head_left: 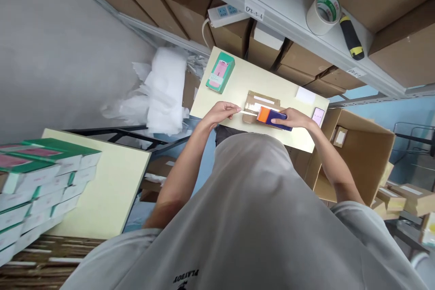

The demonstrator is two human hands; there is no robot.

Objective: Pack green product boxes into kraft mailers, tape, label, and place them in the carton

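Observation:
My right hand [292,118] is closed around a small dark blue and orange box [264,114], thumb on top. The box is over a flattish brown cardboard carton [250,99] with clear tape and a white label on it. To the left, my left hand [224,112] pinches the end of a thin white strip [249,113] that runs towards the orange end of the box. Whether the strip is joined to the box cannot be made out. A green box with a pink picture [220,72] lies at the far left of the cream table [234,88].
A phone [318,116] and white paper [305,95] lie on the table's right side. Beyond it, a shelf holds a tape roll [323,12] and a yellow-black cutter [351,36]. A large open carton [363,154] stands right; stacked green-white boxes [44,181] and white foam wrap [167,90] are left.

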